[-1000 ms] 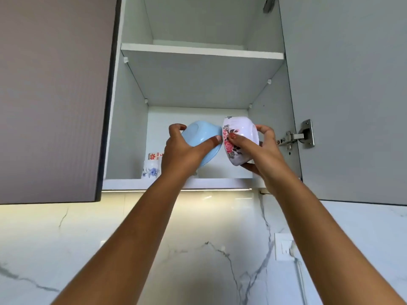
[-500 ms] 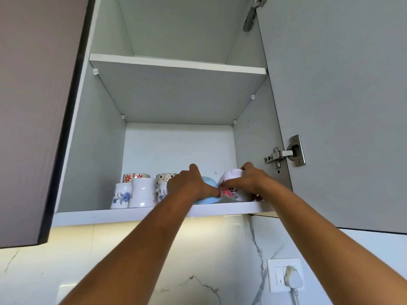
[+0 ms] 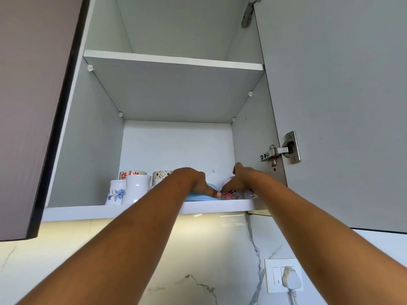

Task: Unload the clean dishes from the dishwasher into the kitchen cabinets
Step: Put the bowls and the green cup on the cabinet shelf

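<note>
Both my hands reach into the open wall cabinet, onto its bottom shelf [image 3: 220, 205]. My left hand [image 3: 193, 181] lies curled over a light blue bowl [image 3: 202, 197], which sits upside down on the shelf. Right beside it, my right hand [image 3: 240, 181] grips a white bowl with red flowers [image 3: 240, 194], also rim-down on the shelf. The two bowls touch or nearly touch. My hands hide most of both bowls.
Several white patterned mugs [image 3: 136, 188] stand at the shelf's left and back. The upper shelf [image 3: 174, 60] shows nothing on it. The cabinet door [image 3: 341, 106] hangs open on the right, a dark closed door [image 3: 33, 106] on the left. A wall socket with plug [image 3: 286, 276] sits below right.
My hands carried the two bowls from in front of the cabinet down onto the bottom shelf, where they now rest rim-down. The view has tilted up and closer to the cabinet.
</note>
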A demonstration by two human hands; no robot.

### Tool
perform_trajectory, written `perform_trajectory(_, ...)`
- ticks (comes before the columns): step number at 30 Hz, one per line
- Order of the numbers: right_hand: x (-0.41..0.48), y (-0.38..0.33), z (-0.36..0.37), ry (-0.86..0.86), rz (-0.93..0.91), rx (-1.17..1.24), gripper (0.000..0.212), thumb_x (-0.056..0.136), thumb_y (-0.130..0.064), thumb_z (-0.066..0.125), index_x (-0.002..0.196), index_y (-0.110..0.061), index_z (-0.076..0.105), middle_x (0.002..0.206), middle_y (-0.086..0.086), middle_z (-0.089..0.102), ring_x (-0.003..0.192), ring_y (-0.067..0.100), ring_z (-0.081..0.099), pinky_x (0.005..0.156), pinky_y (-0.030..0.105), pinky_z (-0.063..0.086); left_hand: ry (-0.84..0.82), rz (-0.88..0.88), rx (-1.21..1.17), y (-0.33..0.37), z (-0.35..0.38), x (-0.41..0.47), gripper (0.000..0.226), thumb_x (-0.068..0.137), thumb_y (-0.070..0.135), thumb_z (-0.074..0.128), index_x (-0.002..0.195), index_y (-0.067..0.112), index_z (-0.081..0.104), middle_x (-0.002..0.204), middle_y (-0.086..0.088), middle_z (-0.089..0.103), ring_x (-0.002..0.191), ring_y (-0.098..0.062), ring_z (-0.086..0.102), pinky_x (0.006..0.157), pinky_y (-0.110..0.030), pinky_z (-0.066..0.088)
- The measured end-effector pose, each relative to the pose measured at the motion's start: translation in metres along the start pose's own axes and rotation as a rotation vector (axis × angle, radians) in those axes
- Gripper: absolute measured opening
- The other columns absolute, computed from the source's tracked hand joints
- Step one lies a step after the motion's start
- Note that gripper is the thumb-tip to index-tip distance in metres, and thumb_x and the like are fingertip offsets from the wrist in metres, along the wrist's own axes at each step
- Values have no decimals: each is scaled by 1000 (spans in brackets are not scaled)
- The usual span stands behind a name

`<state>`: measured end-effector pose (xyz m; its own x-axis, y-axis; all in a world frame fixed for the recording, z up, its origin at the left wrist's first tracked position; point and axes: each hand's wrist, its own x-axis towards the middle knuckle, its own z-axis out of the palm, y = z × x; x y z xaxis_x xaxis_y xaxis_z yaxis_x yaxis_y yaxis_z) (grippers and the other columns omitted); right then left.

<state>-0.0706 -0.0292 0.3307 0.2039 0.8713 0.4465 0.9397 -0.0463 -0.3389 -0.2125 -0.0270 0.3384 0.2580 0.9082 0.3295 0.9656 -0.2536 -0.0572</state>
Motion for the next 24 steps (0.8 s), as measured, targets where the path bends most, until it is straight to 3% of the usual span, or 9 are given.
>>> perform_trajectory(5, 15, 8, 8, -53, -126, -106, 75, 78, -50, 68, 132, -11, 33, 131, 11, 51, 112, 29, 54, 87, 37, 47, -20, 8, 93, 1, 1, 15, 73, 85, 62, 49, 140, 14, 41, 144, -8, 43, 127, -27, 45, 97, -34, 37)
perform_trajectory(8, 21, 10, 10, -68, -175, -187, 67, 87, -51, 58, 135, -11, 34, 135, 12, 48, 118, 29, 51, 91, 38, 42, -12, 21, 109, 1, -4, 19, 64, 88, 53, 54, 141, 19, 42, 145, -6, 40, 128, -26, 46, 99, -32, 39)
perform_trajectory(11, 22, 14, 9, 38, -211, -332, 59, 91, -50, 52, 138, -16, 41, 140, 12, 36, 130, 36, 37, 101, 41, 37, -34, 43, 85, -1, -7, 27, 58, 88, 45, 60, 139, 21, 46, 143, -6, 42, 124, -28, 50, 97, -32, 43)
perform_trajectory(13, 23, 14, 10, 85, -235, -412, 46, 97, -38, 48, 137, -16, 46, 140, 12, 36, 132, 36, 33, 105, 39, 34, -23, 33, 56, -4, -8, 34, 53, 86, 38, 65, 133, 17, 53, 136, -9, 50, 105, -30, 60, 91, -32, 48)
perform_trajectory(16, 23, 16, 9, 68, -273, -375, 42, 96, -17, 50, 137, -11, 45, 139, 13, 46, 123, 29, 48, 98, 33, 42, 20, -7, 6, -5, -7, 46, 47, 84, 29, 70, 124, 7, 58, 125, -15, 58, 70, -24, 59, 86, -30, 51)
perform_trajectory(19, 19, 20, 9, 45, -276, -285, 44, 92, -6, 52, 135, -12, 41, 132, 16, 49, 105, 28, 53, 81, 33, 43, 29, -45, 18, -3, -2, 52, 46, 85, 19, 69, 124, 1, 53, 121, -18, 62, 77, -26, 60, 90, -33, 51)
perform_trajectory(22, 22, 19, 10, -69, -236, -371, 38, 93, -12, 51, 131, -9, 54, 133, 13, 54, 119, 28, 53, 96, 32, 43, 13, -13, 65, -3, 0, 51, 37, 87, 10, 65, 121, 0, 56, 111, -21, 63, 80, -26, 55, 68, -24, 50)
perform_trajectory(24, 30, 18, 14, -134, -208, -398, 38, 91, -14, 51, 128, -13, 59, 131, 9, 58, 118, 27, 55, 102, 36, 44, -35, 10, 100, -5, 1, 50, 33, 88, 2, 61, 120, 6, 61, 110, -20, 60, 85, -24, 53, 60, -20, 45)
